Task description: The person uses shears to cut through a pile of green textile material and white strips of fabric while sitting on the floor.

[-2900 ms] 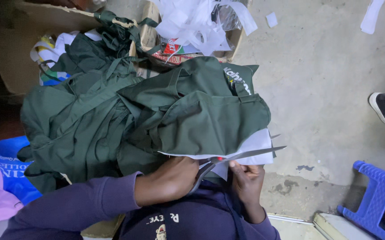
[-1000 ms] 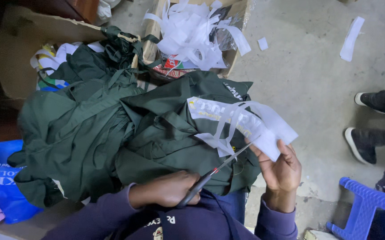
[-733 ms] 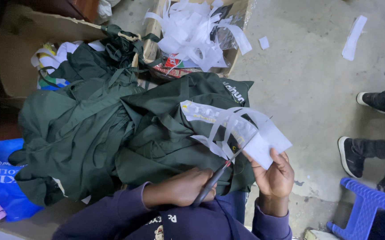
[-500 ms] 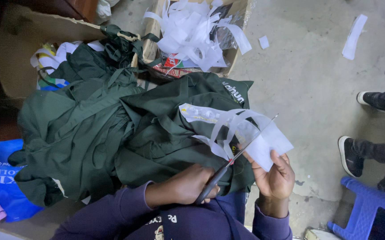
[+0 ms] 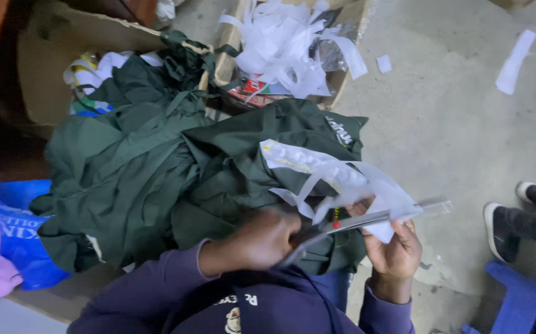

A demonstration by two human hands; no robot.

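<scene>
While green garments point(image 5: 138, 179) crowd close, right hand point(image 5: 262, 241) grips scissors point(image 5: 367, 219), left hand point(image 5: 395, 247) pinches white paper point(image 5: 336, 176).

— What's there right now?
— Scissors point(image 5: 367, 219), long and metal, blades lying nearly level and pointing right, blurred at the tip.
— And the paper?
— A white cut-out sheet point(image 5: 342, 182), floppy, strips dangling, stretched over the dark green cloth pile point(image 5: 157, 179), its right edge right at the blades.

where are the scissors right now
In the head view, lower centre: the left hand holds the scissors, blades across the white sheet, above the green garments.
</scene>
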